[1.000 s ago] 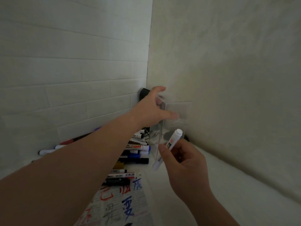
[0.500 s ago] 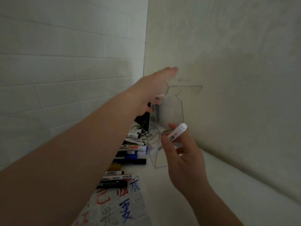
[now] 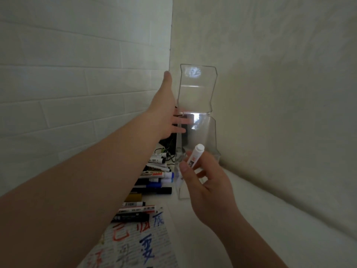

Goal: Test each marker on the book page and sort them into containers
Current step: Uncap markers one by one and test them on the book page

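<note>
We see a clear plastic container (image 3: 201, 144) standing on a white tabletop (image 3: 251, 219) in the corner where a tiled wall (image 3: 77, 74) meets a plain one. Its hinged clear lid (image 3: 196, 89) is swung up and stands upright above the body. We cannot make out anything inside it beyond glare and reflections.

Our left hand (image 3: 166, 111) reaches forward at full arm's length, thumb pointing up along the lid's left edge and fingers spread behind the clear plastic at the hinge, bracing the lid open. Our right hand (image 3: 206, 182) is raised in front of the container's lower half, thumb and fingers pinched on a white marker (image 3: 194, 155). The marker tilts up and to the right, its white capped end near the container's opening.

To the left of the container, a heap of markers (image 3: 154, 176) lies on the tabletop, partly hidden by the left forearm. Nearer us, a printed book page (image 3: 139, 246) bears red and blue scribbled characters.
</note>
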`<state>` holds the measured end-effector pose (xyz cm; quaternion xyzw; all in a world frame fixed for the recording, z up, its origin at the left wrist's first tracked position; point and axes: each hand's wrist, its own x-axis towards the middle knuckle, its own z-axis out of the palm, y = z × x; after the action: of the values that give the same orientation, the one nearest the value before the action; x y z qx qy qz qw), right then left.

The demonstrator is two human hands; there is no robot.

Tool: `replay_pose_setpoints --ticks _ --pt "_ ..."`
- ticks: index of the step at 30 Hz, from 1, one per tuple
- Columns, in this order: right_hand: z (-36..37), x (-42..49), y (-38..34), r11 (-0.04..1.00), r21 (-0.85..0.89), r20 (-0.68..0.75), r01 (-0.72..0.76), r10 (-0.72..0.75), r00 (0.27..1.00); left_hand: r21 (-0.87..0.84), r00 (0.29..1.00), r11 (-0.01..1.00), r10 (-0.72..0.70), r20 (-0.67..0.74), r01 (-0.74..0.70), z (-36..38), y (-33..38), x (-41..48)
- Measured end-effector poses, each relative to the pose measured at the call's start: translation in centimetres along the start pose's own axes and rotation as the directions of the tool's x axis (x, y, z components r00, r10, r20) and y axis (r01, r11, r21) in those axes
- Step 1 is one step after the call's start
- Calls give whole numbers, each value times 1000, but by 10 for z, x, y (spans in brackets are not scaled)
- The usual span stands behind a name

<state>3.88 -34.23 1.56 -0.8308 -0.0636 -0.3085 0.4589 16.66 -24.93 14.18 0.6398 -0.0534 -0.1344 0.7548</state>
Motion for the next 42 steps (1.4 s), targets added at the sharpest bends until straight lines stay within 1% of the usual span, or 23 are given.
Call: replay_pose_setpoints --ticks 3,5,8,9,11,13,15,17,19,21,24,26,29,30,31,32,33,34,35,36,38,40,42 --pt "1 -1 1 1000 12 -8 12 -12 1000 150 996 984 93 5 -92 -7 -21 -16" --pt "0 -1 -2 999 31 -26 28 -28 999 261 987 954 159 -24 -147 -15 -37 -26" --pt "-11 2 -14 995 95 -151 27 -12 988 511 963 830 269 -13 -225 -34 -56 -48" --pt "-16 4 -19 989 147 -203 18 13 979 554 963 800 271 9 -230 -41 -60 -57" --pt "-25 6 -29 972 231 -293 33 37 955 563 969 795 242 45 -225 -52 -64 -77" --pt "-28 7 -35 971 233 -345 55 30 938 569 974 793 218 66 -216 -64 -63 -96" --pt "-26 7 -33 973 230 -332 4 74 940 627 978 755 198 60 -192 -78 -63 -113" --pt "-22 9 -26 977 194 -275 -88 140 951 695 984 703 177 34 -151 -94 -69 -126" --pt "-20 13 -19 973 169 -235 -158 196 952 789 988 605 154 11 -103 -109 -78 -135" --pt "-18 17 -17 969 177 -243 -172 213 946 868 991 489 133 21 -84 -118 -89 -141" --pt "-15 19 -12 953 234 -277 -195 257 926 938 992 335 115 52 -88 -126 -102 -145" --pt "-13 18 -11 951 245 -302 -187 258 917 965 988 228 120 102 -127 -130 -108 -146" --pt "-4 6 -18 966 243 -346 -91 174 922 970 971 92 99 217 -226 -138 -119 -146" --pt "1 0 -20 973 220 -322 -70 140 936 968 967 66 93 236 -243 -140 -123 -147" --pt "6 -6 -21 981 181 -248 -72 116 962 967 965 46 93 247 -252 -143 -126 -146" --pt "12 -12 -21 990 112 -120 -88 102 988 965 962 31 97 256 -260 -144 -129 -145" --pt "19 -16 -19 995 6 40 -96 96 995 963 958 17 106 267 -270 -144 -132 -144" --pt "26 -21 -17 991 -114 190 -76 97 977 960 954 1 118 277 -279 -145 -134 -142" --pt "32 -24 -14 976 -216 306 -38 105 946 958 949 -18 133 286 -286 -145 -136 -140" --pt "37 -26 -12 958 -287 384 -8 123 915 957 946 -40 146 289 -287 -144 -136 -138" --pt "48 -30 -12 935 -354 476 32 151 867 955 939 -92 176 295 -282 -144 -136 -135" --pt "56 -34 -11 924 -374 536 83 143 832 950 932 -149 202 302 -276 -144 -137 -135" --pt "62 -37 -10 908 -400 552 123 131 824 937 920 -213 222 323 -278 -147 -139 -137"
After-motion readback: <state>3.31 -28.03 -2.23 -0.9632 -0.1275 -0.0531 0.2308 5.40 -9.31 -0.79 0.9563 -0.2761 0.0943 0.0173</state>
